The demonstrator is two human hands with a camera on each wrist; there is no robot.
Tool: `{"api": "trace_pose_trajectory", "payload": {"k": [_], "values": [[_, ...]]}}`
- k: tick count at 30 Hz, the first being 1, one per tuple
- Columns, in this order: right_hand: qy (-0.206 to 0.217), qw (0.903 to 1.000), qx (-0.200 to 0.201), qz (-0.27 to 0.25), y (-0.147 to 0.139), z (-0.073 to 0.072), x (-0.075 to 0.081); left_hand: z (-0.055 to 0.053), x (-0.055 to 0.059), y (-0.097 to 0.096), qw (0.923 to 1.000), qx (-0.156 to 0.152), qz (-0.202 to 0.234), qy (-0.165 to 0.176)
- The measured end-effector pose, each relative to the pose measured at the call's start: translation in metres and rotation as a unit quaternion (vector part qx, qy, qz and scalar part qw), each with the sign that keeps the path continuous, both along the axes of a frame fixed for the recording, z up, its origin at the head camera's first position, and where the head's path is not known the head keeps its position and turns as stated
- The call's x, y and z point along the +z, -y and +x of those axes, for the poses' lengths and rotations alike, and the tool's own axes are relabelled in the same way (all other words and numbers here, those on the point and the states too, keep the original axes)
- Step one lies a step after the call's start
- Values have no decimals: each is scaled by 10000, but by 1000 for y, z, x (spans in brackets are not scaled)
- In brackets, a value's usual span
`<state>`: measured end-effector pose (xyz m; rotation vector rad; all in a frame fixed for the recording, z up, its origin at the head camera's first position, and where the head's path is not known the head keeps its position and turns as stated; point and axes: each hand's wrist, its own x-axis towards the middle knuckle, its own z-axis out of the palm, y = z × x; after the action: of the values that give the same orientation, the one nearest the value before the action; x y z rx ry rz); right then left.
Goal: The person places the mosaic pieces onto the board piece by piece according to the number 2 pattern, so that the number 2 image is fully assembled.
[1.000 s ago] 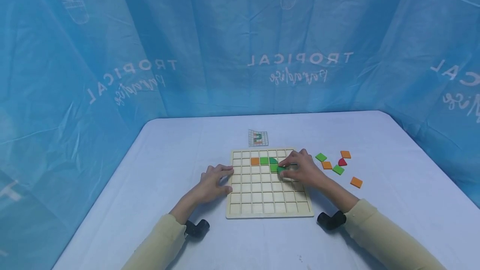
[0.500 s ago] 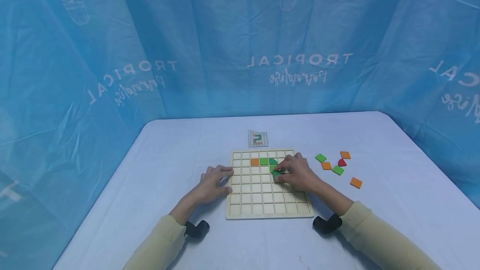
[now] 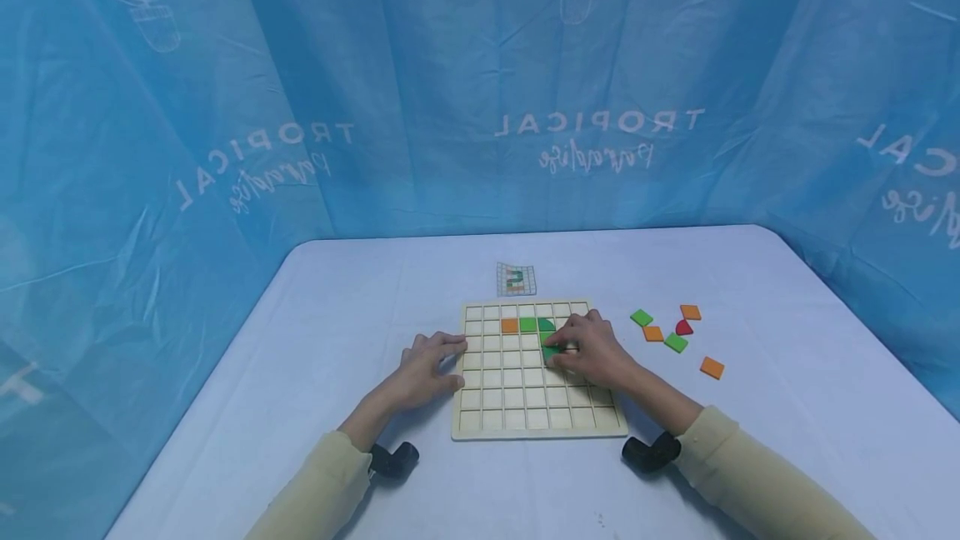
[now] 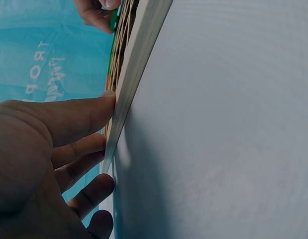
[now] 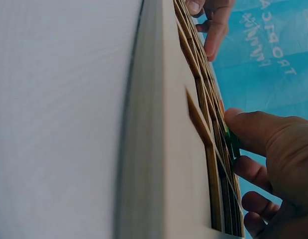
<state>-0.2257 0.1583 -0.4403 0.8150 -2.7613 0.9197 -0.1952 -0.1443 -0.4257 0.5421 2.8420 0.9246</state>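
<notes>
A pale wooden grid board lies on the table, divided into square cells. My right hand pinches a dark green tile between thumb and fingers at a cell of the board; its shape is partly hidden. In the right wrist view the same green tile shows beyond the thumb. Just above it sits a light green square tile, partly covered by fingers. The row above holds an orange square, a light green square and a dark green quarter-round tile. My left hand touches the board's left edge, fingers extended.
Right of the board lie several loose tiles: light green squares, orange squares and a red rounded piece. Behind the board is a small printed grid card. A blue curtain hangs around the table.
My right hand has moved a little left and toward me with the dark green tile, to the cell below the light green square. The left hand has stayed at the board's edge.
</notes>
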Motion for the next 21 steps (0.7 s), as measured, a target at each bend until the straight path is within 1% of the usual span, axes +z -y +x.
{"api": "trace_pose_trajectory", "payload": {"k": [12, 21], "values": [[62, 9999, -108, 74, 2, 1, -1, 0, 0, -1, 10000, 35, -1, 33], [96, 9999, -96, 38, 0, 0, 1, 1, 1, -1, 10000, 37, 3, 58]]}}
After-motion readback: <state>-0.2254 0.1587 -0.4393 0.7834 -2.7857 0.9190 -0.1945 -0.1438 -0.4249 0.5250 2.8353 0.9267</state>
